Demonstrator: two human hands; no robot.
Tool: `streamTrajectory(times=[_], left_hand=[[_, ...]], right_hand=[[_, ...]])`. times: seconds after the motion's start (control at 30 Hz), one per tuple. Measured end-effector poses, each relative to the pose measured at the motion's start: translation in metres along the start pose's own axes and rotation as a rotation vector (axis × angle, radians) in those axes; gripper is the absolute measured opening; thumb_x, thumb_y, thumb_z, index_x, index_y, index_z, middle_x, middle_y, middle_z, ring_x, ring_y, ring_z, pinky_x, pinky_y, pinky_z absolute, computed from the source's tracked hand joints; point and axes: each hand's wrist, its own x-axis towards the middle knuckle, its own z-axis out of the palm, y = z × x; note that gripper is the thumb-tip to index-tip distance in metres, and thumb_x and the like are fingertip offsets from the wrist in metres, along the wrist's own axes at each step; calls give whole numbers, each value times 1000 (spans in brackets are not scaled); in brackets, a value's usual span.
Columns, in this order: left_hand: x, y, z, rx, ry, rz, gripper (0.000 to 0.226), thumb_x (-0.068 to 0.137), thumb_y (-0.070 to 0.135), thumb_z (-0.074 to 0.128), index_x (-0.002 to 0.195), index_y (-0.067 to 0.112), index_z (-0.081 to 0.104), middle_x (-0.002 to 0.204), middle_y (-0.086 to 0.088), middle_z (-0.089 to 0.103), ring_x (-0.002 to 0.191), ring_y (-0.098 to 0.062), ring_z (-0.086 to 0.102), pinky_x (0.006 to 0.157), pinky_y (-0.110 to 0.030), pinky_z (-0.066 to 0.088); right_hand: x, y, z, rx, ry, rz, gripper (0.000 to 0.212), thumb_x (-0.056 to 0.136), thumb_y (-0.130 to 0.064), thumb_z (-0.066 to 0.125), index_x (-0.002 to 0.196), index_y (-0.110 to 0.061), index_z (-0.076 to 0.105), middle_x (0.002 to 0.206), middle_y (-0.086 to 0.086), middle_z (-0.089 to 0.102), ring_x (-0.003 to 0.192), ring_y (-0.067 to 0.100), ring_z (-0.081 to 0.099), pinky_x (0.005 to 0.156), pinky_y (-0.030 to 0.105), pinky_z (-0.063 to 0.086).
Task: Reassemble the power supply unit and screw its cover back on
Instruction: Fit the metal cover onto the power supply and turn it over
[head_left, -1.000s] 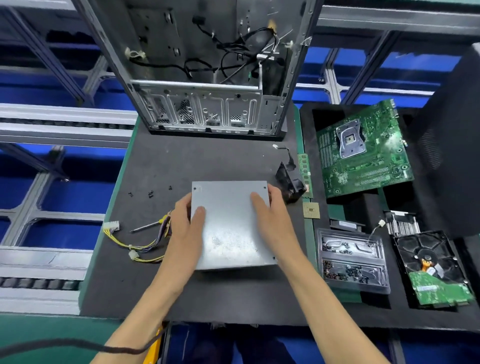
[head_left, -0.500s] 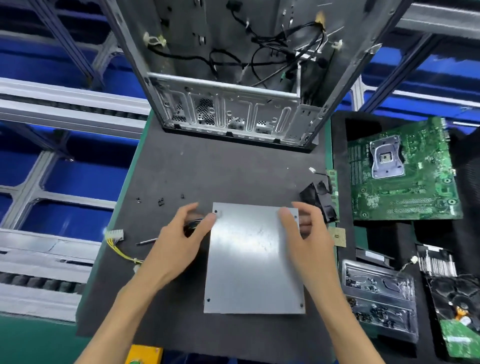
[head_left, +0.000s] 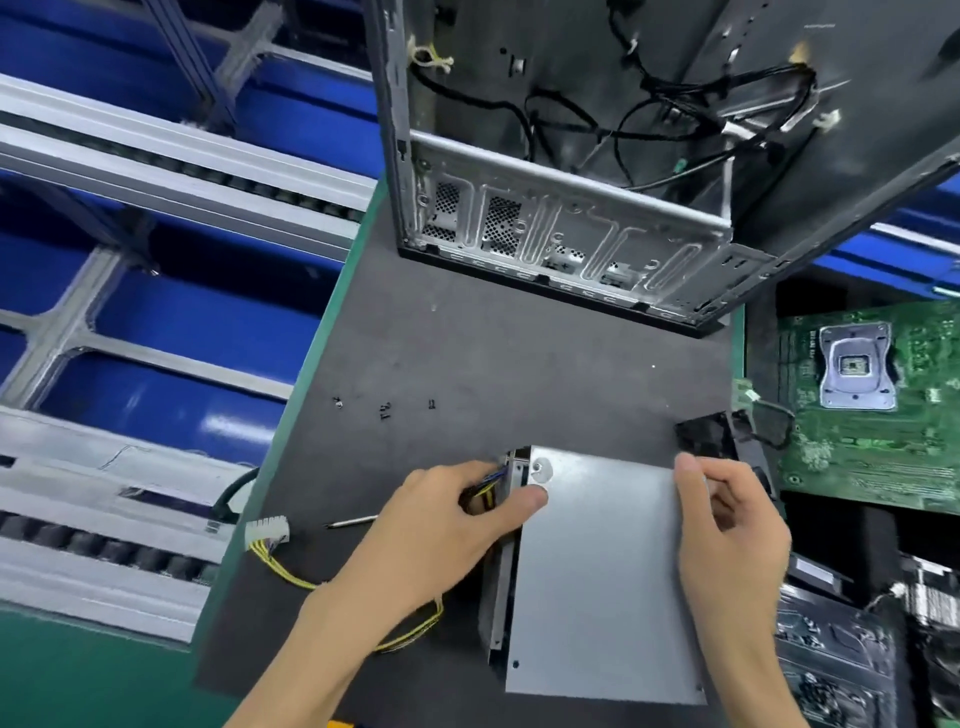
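Observation:
The power supply unit (head_left: 597, 577) lies on the dark mat, its flat grey cover facing up and its left side wall showing. My left hand (head_left: 441, 530) grips its far left corner, thumb on the cover, fingers curled down the side where yellow and coloured wires come out. My right hand (head_left: 727, 540) holds the far right edge, thumb on top and fingers bent over the side. The unit's yellow cable bundle ends in a white connector (head_left: 267, 531) at the left. Several small black screws (head_left: 384, 409) lie on the mat beyond the hands. A thin screwdriver (head_left: 353, 521) lies left of my left hand.
An open computer case (head_left: 597, 208) with loose black cables stands at the back of the mat. A green motherboard (head_left: 872, 405) lies at the right, with a black fan (head_left: 717, 431) beside it. Trays of parts (head_left: 831, 665) sit at the lower right. Blue racking lies off the left edge.
Both hands have shifted from lying on the cover to gripping its far corners. The unit's left side now shows, and the view has swung to the left and closer.

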Motion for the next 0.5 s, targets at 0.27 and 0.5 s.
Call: streamTrajectory(times=[0.27, 0.5], left_hand=[[1, 2, -2, 109, 23, -47, 70, 60, 97, 33, 104, 52, 64, 72, 17, 65, 79, -8, 61, 86, -35, 55], [0, 3, -1, 108, -2, -23, 78, 63, 97, 29, 119, 53, 60, 92, 19, 72, 94, -6, 66, 92, -35, 53]], right_hand=[[2, -2, -1, 11, 19, -56, 13, 94, -37, 65, 80, -36, 67, 63, -10, 57, 57, 2, 47, 56, 11, 38], [2, -4, 0, -1, -25, -28, 16, 91, -44, 62, 82, -32, 65, 61, -6, 48, 56, 4, 42, 53, 14, 36]])
